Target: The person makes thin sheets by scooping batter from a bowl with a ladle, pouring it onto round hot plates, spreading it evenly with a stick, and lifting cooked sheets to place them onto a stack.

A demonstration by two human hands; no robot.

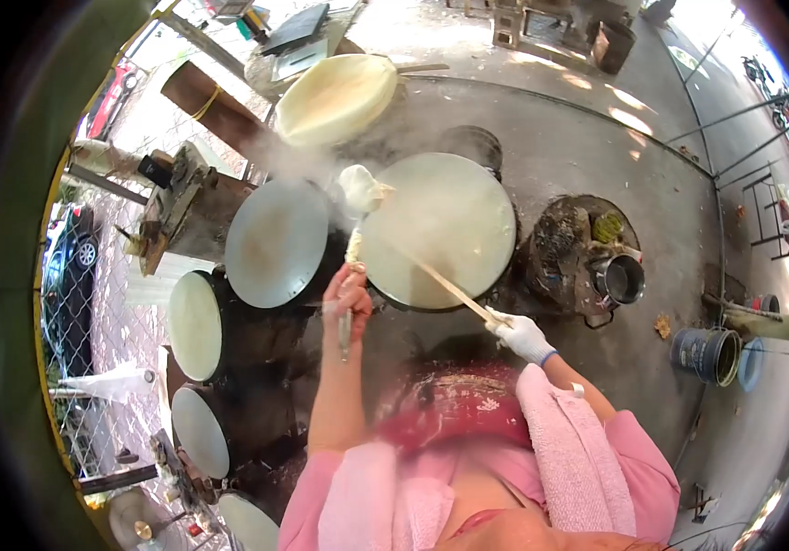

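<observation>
A concrete floor (pixel 587 147) spreads out beyond and to the right of my hands; a large round griddle (pixel 449 220) with a pale surface sits straight ahead of them, steam drifting over it; a grey griddle (pixel 277 243) lies ahead and to the left of my left hand, and a smaller pale griddle (pixel 194 324) is further left of that hand; a blackened drum stove (pixel 555 257) stands ahead and to the right of my right hand; a stack of pale rounds (pixel 337 99) is beyond both hands, past the griddles; a dark bucket (pixel 706 356) lies on its side well to the right of my right hand, and a metal pot (pixel 620 278) rests at the drum's edge, nearer to it.

My two hands are well apart; my gloved right hand (pixel 518 338) is closed round a long wooden stick (pixel 449 288) slanting forward and left over the large griddle; my bare left hand (pixel 348 294) grips a ladle (pixel 354 243), its handle smeared white, its white-coated head just beyond my fingers, beside the stick's far tip; I cannot tell whether they touch.
</observation>
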